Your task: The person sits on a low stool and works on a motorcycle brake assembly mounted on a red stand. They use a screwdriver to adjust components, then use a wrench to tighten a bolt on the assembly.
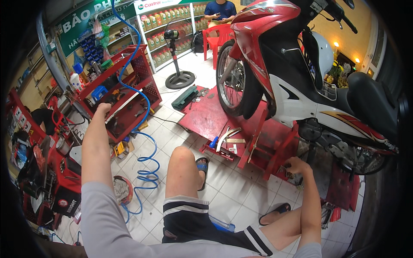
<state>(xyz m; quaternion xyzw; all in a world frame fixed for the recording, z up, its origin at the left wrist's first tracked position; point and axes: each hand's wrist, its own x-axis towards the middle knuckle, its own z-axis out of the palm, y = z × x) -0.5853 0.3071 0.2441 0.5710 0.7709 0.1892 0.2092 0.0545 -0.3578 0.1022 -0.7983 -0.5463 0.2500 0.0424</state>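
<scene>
My left arm stretches out to the red tool cart [150, 88], and my left hand [103, 108] is at its near edge, beside a long pale strip [124, 105]. Its fingers are turned away and hidden. Low at the red motorcycle lift [202, 114], my right hand [297, 165] hangs with bent, spread fingers over small metal parts [292, 175]; I make out nothing held. A red and white motorbike [297, 96] stands on the lift. Near its front wheel [232, 81], a blue-handled screwdriver [214, 142] and a curved metal piece [228, 136] lie on a lower ledge.
A coiled blue air hose [148, 172] hangs down to the tiled floor. Beyond the cart stands a fan [174, 56] on a round base. A green tool case [184, 98] lies on the lift. At the back, another person [220, 13] sits by shelves of bottles [161, 19].
</scene>
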